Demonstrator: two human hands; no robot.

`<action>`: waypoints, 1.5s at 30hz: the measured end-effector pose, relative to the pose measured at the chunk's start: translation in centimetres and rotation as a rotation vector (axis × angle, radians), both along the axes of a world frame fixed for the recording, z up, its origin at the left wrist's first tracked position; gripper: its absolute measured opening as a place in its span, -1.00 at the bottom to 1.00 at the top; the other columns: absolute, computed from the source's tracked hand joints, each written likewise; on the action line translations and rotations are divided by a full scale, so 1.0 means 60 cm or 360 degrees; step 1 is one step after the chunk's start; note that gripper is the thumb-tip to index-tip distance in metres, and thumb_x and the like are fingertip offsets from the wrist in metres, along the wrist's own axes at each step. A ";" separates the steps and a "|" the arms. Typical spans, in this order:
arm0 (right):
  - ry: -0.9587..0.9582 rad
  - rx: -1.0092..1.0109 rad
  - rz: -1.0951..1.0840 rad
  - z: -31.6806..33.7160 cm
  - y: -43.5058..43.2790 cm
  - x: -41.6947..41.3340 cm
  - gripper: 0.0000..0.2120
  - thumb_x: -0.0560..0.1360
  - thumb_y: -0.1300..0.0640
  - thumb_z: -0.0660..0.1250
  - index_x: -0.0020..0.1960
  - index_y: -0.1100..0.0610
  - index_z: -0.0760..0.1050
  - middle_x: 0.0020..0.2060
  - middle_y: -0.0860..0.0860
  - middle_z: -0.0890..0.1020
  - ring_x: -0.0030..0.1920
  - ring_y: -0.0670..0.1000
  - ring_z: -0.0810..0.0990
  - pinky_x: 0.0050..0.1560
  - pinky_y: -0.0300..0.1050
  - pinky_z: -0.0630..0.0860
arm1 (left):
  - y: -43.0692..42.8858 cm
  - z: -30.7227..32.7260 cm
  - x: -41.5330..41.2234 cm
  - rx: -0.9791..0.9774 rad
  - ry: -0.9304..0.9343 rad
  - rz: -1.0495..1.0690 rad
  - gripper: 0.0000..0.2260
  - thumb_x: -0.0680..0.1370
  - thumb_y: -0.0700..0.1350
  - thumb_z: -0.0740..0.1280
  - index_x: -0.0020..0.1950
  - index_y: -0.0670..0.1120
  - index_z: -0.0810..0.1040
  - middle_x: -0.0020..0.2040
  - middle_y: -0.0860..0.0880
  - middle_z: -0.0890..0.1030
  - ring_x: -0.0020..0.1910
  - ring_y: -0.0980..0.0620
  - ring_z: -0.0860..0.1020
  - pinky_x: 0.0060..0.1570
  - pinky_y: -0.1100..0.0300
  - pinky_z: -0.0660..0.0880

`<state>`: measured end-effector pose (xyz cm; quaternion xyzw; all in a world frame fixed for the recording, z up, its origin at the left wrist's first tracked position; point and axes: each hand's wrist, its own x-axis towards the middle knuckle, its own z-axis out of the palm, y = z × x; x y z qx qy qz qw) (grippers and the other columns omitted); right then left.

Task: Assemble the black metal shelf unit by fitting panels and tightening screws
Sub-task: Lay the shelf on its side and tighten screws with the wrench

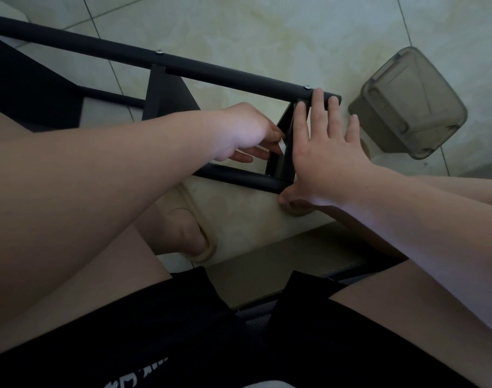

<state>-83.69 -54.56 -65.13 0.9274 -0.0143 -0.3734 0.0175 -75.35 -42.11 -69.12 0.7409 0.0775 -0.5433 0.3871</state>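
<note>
The black metal shelf unit lies on its side on the tiled floor, its upper tube (211,70) running from far left to centre right with two screw heads (307,87) showing. A lower tube (239,177) runs parallel nearer me. Between them, at the right end, stands a narrow black panel (285,135). My right hand (326,152) lies flat with straight fingers against this panel, fingertips on the upper tube's end. My left hand (247,133) reaches in from the left, its fingers touching the panel's inner side; whether they pinch anything is hidden.
A translucent grey plastic box (407,105) lies on the floor at the right. Another black shelf panel (166,96) sits further left in the frame. My bare legs, black shorts and feet in beige slippers (194,236) fill the foreground.
</note>
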 end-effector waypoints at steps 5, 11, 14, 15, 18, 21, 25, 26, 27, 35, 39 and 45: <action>0.0011 -0.0001 0.0001 0.002 0.000 0.001 0.39 0.33 -0.39 0.48 0.58 0.25 -0.45 0.55 0.27 -0.41 0.57 0.34 -0.36 0.55 0.38 -0.16 | -0.003 0.003 -0.003 0.0053 -0.0047 -0.0073 -0.88 0.63 -0.07 0.31 0.01 0.05 0.65 -0.21 0.13 0.72 -0.10 0.12 0.68 -0.14 0.15 0.49; 0.0012 0.0014 -0.0010 0.001 0.000 0.001 0.39 0.33 -0.39 0.49 0.58 0.25 -0.45 0.55 0.27 -0.41 0.57 0.35 -0.36 0.54 0.38 -0.17 | -0.003 0.001 -0.003 0.0033 0.0023 -0.0050 -0.89 0.63 -0.08 0.31 0.02 0.02 0.64 -0.20 0.11 0.73 -0.12 0.13 0.68 -0.11 0.14 0.49; 0.0009 0.0008 -0.0017 0.000 0.000 0.000 0.40 0.32 -0.39 0.49 0.58 0.25 -0.45 0.55 0.27 -0.41 0.57 0.34 -0.36 0.55 0.38 -0.17 | -0.005 0.001 -0.005 0.0020 0.0053 0.0003 -0.90 0.62 -0.07 0.32 0.03 0.01 0.64 -0.19 0.09 0.73 -0.11 0.13 0.69 -0.10 0.14 0.49; 0.0007 0.0008 -0.0018 -0.001 0.000 0.000 0.40 0.32 -0.39 0.49 0.58 0.25 -0.45 0.55 0.26 -0.41 0.57 0.34 -0.36 0.55 0.38 -0.17 | -0.005 0.001 -0.005 0.0018 0.0061 0.0018 -0.90 0.62 -0.06 0.32 0.03 0.00 0.64 -0.19 0.09 0.73 -0.11 0.13 0.69 -0.09 0.14 0.49; 0.0006 0.0005 -0.0018 0.000 0.001 0.001 0.40 0.32 -0.39 0.49 0.58 0.24 -0.45 0.55 0.26 -0.41 0.57 0.34 -0.36 0.54 0.38 -0.17 | -0.007 0.003 -0.005 0.0010 0.0059 0.0064 -0.89 0.63 -0.06 0.31 0.03 -0.01 0.62 -0.21 0.09 0.73 -0.15 0.17 0.68 -0.09 0.16 0.47; 0.0016 0.0005 -0.0014 0.000 0.002 0.001 0.40 0.32 -0.39 0.49 0.58 0.25 -0.45 0.55 0.27 -0.41 0.57 0.34 -0.36 0.54 0.38 -0.17 | -0.009 0.002 -0.005 0.0016 0.0053 0.0120 -0.90 0.63 -0.07 0.30 0.00 -0.01 0.61 -0.24 0.10 0.72 -0.19 0.18 0.68 -0.11 0.16 0.47; 0.0029 0.0001 -0.0011 0.002 0.002 0.001 0.39 0.33 -0.39 0.48 0.57 0.26 -0.45 0.55 0.28 -0.41 0.57 0.35 -0.36 0.54 0.38 -0.17 | -0.010 0.001 -0.007 0.0029 0.0124 0.0147 -0.89 0.64 -0.09 0.28 -0.01 -0.04 0.60 -0.24 0.07 0.73 -0.17 0.15 0.68 -0.06 0.14 0.50; 0.0029 0.0001 -0.0010 0.002 0.002 0.001 0.39 0.33 -0.39 0.48 0.57 0.26 -0.45 0.55 0.28 -0.41 0.57 0.35 -0.36 0.54 0.38 -0.17 | -0.009 0.001 -0.008 0.0031 0.0131 0.0134 -0.88 0.64 -0.09 0.28 -0.01 -0.05 0.60 -0.23 0.06 0.73 -0.16 0.14 0.69 -0.03 0.14 0.52; 0.0030 0.0003 -0.0010 0.003 0.002 0.001 0.39 0.33 -0.39 0.48 0.57 0.26 -0.45 0.55 0.28 -0.41 0.57 0.35 -0.36 0.54 0.38 -0.17 | -0.009 0.000 -0.009 0.0031 0.0137 0.0120 -0.88 0.64 -0.10 0.28 -0.01 -0.05 0.60 -0.23 0.05 0.73 -0.15 0.13 0.69 -0.01 0.14 0.53; 0.0046 0.0022 -0.0008 0.004 0.000 0.002 0.39 0.34 -0.39 0.48 0.57 0.26 -0.45 0.55 0.27 -0.42 0.57 0.35 -0.37 0.55 0.39 -0.16 | -0.007 -0.006 -0.009 0.0028 0.0187 0.0071 -0.86 0.66 -0.11 0.24 -0.01 -0.07 0.57 -0.26 0.05 0.73 -0.12 0.13 0.66 -0.03 0.14 0.50; 0.0057 0.0023 -0.0007 0.004 -0.001 0.002 0.39 0.33 -0.40 0.47 0.57 0.25 -0.46 0.54 0.27 -0.43 0.56 0.34 -0.38 0.55 0.39 -0.16 | -0.004 -0.009 -0.005 0.0039 0.0241 0.0035 -0.87 0.66 -0.10 0.24 0.02 -0.06 0.57 -0.22 0.07 0.73 -0.07 0.14 0.64 -0.07 0.15 0.46; 0.0055 0.0031 0.0005 0.005 -0.003 0.001 0.38 0.34 -0.40 0.46 0.57 0.25 -0.47 0.54 0.27 -0.43 0.56 0.34 -0.38 0.54 0.39 -0.17 | 0.000 -0.009 0.000 0.0105 0.0171 -0.0014 -0.87 0.64 -0.10 0.27 0.01 -0.04 0.62 -0.25 0.10 0.72 -0.06 0.11 0.65 -0.13 0.15 0.46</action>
